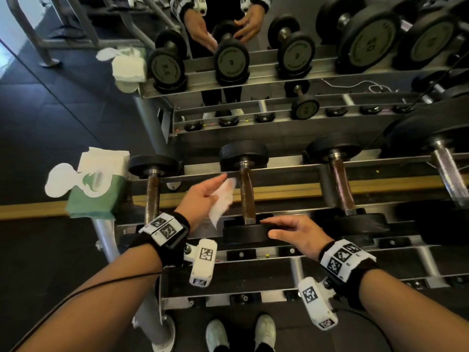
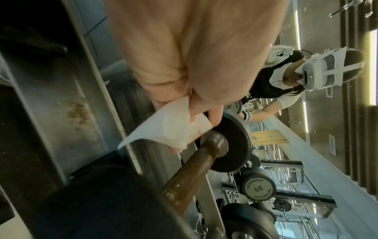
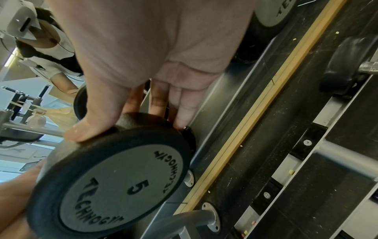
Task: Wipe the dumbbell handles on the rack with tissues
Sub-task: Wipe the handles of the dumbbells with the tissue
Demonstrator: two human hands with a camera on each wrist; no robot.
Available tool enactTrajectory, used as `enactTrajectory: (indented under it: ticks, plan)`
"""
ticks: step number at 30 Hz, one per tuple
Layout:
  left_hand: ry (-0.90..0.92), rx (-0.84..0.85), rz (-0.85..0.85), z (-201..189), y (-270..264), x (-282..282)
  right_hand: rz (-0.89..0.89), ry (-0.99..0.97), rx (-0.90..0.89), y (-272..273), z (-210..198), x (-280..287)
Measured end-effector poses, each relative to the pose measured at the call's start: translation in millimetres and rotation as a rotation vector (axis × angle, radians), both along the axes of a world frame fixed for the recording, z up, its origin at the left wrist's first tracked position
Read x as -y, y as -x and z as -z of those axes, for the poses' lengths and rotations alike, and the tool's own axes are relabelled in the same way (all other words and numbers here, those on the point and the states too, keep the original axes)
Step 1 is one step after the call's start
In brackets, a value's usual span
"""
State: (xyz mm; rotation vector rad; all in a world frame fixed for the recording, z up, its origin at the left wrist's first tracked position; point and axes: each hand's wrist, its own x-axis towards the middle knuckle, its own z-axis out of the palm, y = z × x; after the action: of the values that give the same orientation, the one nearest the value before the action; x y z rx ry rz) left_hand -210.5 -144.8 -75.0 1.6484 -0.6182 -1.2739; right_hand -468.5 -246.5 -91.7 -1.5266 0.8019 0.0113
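Holding tissue (image 1: 223,199) in left hand (image 1: 200,196) grip, just left of the 5 dumbbell handle (image 1: 246,194) on rack (image 1: 279,174); right hand (image 1: 297,233), fingers relaxed, steadies near plate (image 1: 245,233). Wrap tissue round, stroke full length

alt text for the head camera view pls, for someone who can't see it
A person's left hand holds a white tissue beside the brown handle of a dumbbell on a rack, while the right hand rests on its near weight. A tissue pack sits at the rack's left end.
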Motion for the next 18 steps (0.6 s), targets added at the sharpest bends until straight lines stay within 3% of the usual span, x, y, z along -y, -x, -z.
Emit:
enactTrajectory:
  ticks: [9,13,18]
  plan:
    - [0.01,0.006,-0.077,10.2,24.0,38.8,0.049,-0.035,0.02,1.0,4.4,-2.7]
    - [0.023,0.174,0.047,10.7,27.2,23.7,0.04,-0.046,0.021,1.1,4.9,-1.3]
    - [-0.018,0.13,0.232,5.1,21.3,10.8,0.052,-0.027,0.018,0.8,5.8,-3.5]
